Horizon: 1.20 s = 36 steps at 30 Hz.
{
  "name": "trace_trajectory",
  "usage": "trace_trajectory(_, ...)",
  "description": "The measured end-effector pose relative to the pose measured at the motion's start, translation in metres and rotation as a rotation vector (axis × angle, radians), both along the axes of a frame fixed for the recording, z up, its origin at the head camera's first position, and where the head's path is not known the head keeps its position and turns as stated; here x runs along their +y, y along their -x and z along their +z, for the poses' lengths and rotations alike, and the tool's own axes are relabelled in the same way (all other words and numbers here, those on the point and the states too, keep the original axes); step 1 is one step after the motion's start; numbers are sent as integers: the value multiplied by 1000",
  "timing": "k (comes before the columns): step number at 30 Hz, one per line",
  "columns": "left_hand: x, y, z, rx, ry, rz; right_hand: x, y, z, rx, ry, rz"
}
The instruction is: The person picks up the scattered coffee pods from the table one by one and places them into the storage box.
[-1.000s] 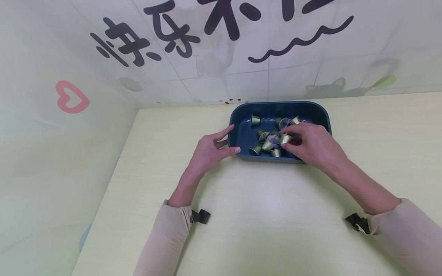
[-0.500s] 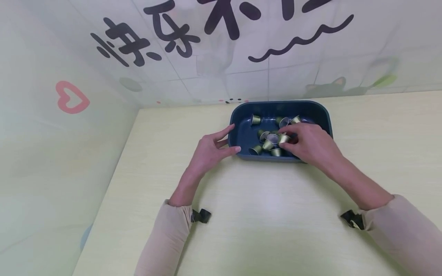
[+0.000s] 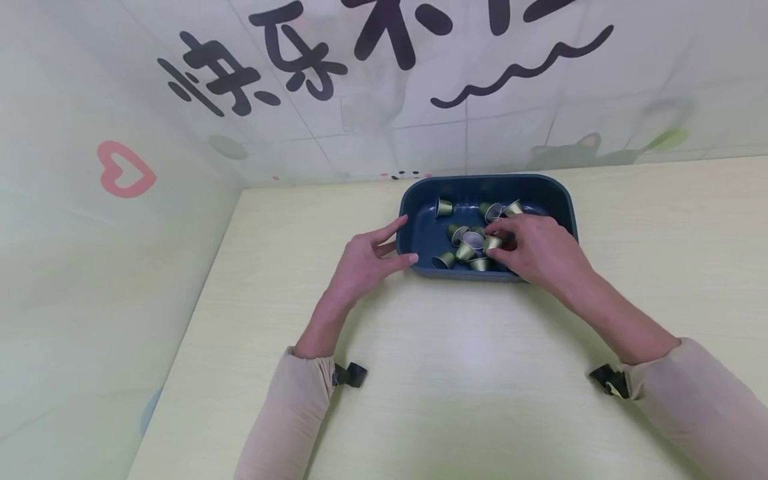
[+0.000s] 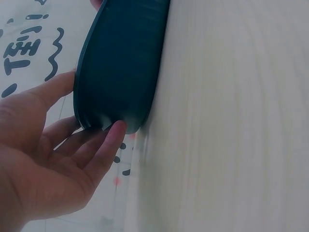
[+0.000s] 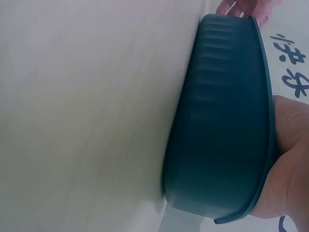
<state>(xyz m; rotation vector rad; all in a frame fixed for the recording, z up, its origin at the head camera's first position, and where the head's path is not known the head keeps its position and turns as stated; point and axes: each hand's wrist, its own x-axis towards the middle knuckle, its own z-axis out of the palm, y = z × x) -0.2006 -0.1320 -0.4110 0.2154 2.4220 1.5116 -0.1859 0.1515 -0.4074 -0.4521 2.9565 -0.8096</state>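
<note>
Against the left end of the dark blue bin (image 3: 420,233), my left hand (image 3: 363,267) spreads its thumb and fairly straight fingers, touching the rim and end wall. The left wrist view shows that same hand (image 4: 53,150) at the bin's end. Over the right half, my right hand (image 3: 543,253) reaches in and pinches a gold-green coffee capsule (image 3: 493,243) between thumb and index finger. Several more coffee capsules (image 3: 465,252) lie loosely around it, some on their sides. In the right wrist view the bin wall (image 5: 222,121) hides the fingertips of my right hand (image 5: 287,164).
The bin stands on a pale wood-grain table (image 3: 456,373), close to the back wall (image 3: 360,147) with dark lettering. Another wall (image 3: 78,267) with a pink heart borders the table's left side. One capsule (image 3: 444,208) lies apart at the bin's back left.
My right hand has shifted slightly left with the pinched coffee capsule, and its forearm has moved left too. My left hand stays at the bin's end.
</note>
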Motion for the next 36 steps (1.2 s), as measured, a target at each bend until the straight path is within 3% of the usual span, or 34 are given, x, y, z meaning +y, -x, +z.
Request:
trace_trajectory(11,3,0,-2,-25,-39,10,4,-5,2,-19,29,0)
trace_trajectory(18,1,-3,0,-16,-4,-12,7,-11,4,68,85,-28)
trace_trajectory(23,-4,-7,5,58,96,-43,9,-12,6,204,125,13)
trace_trajectory(29,-5,-12,10,217,330,-143,21,-17,7,336,82,105)
trace_trajectory(32,-4,-14,11,294,434,-183,27,-20,4,374,77,130)
trace_trajectory(36,-4,-17,8,359,524,-188,35,-26,0,374,80,127)
